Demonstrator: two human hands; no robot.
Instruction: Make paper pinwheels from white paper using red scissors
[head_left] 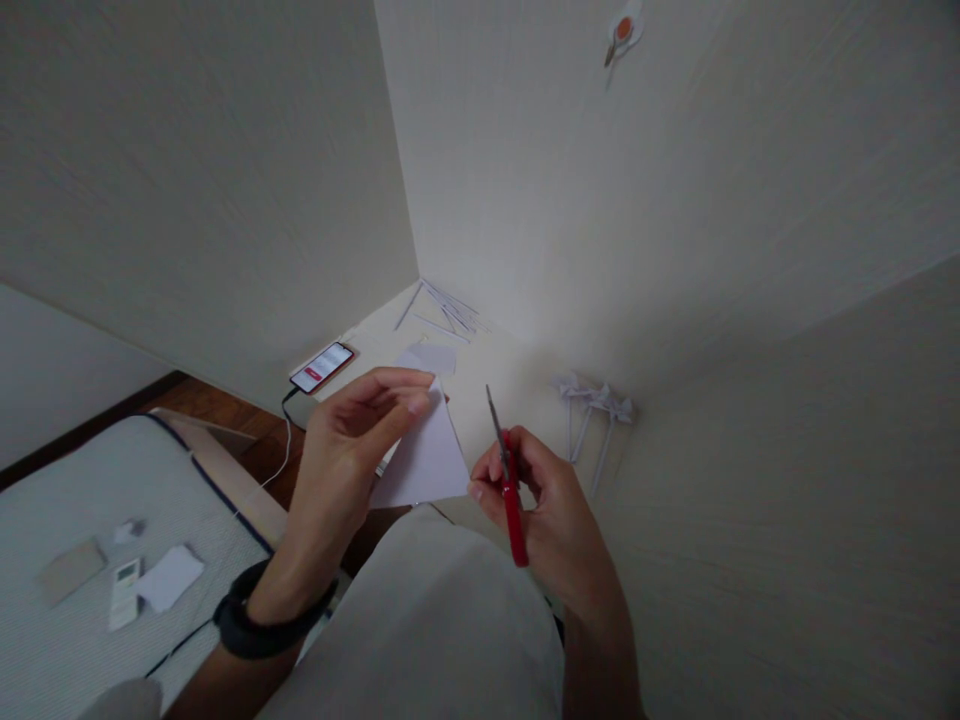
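Note:
My left hand (360,430) pinches the upper part of a white sheet of paper (427,460) between thumb and fingers. Red-handled scissors (511,500) are gripped in my right hand (544,510), their blades pointing up and away from me. The thumb and finger of that hand also reach the paper's lower right corner. Both blades look close together, a little to the right of the paper. Behind my left hand, another piece of white paper (431,356) lies on the white tabletop (510,375).
Thin white paper sticks (450,305) lie in the far corner. White paper flowers on stems (598,400) rest by the right wall. A lit phone (322,367) with a cable is at the left edge. A remote control (125,592) lies on the bed (82,500).

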